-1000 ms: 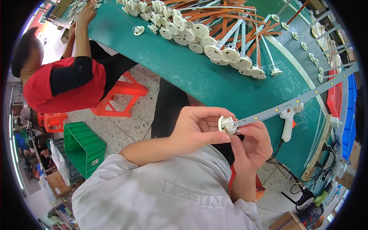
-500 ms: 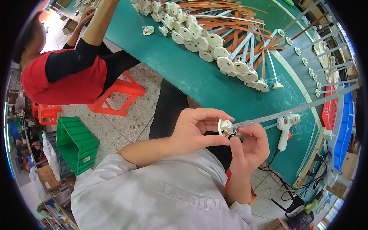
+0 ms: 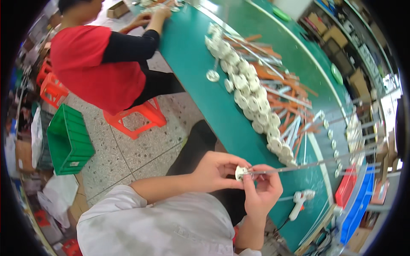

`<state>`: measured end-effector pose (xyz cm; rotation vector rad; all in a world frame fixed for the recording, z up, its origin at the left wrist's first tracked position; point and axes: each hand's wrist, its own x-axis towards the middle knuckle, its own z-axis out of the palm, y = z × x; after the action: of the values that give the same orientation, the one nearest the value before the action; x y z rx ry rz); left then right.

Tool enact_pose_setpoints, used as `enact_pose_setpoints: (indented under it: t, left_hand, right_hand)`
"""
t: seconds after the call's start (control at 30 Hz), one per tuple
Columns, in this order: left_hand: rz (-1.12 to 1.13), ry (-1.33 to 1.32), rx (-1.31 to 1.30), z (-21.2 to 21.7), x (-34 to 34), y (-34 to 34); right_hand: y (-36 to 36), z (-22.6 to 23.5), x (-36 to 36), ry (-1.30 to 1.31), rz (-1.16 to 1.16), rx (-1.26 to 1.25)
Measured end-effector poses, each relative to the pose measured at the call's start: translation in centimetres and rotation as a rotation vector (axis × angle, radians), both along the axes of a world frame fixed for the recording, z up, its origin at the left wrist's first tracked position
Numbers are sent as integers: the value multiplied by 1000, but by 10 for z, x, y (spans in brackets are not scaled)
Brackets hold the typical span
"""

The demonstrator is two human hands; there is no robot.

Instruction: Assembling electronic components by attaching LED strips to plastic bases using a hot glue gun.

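A small round white cap (image 3: 239,173) is pinched between the thumb and fingers of my left hand (image 3: 213,171). From it a long thin metal strip (image 3: 309,165) runs off to the right, over the table. My right hand (image 3: 263,191) is closed around the strip's end beside the cap, its thumb close to the cap. Fine wires seem to show at this joint, though the fingers hide most of it. Both hands are over my lap, at the near edge of the green table (image 3: 188,53).
White caps (image 3: 252,96) with orange and silver strips (image 3: 294,102) lie in a long pile. A white glue gun (image 3: 300,205) rests at the right, near red and blue trays (image 3: 361,205). A co-worker in red (image 3: 94,68) sits at the left, near a green crate (image 3: 70,138).
The view has shifted, so the table and pile appear farther right and lower. My right fingers have come in closer around the strip's end. My left hand still grips the cap.
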<state>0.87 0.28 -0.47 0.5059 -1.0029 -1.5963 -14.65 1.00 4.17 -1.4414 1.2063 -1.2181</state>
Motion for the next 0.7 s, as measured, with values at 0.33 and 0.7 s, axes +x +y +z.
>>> enact_pose_setpoints:
  t: [0.33, 0.7]
  left_hand:
    - [25, -63, 162, 19, 25, 13]
    - [698, -979, -584, -9, 65, -68]
  right_hand:
    - [-2, 9, 17, -139, 10, 56]
    - [-82, -36, 61, 474, -135, -513]
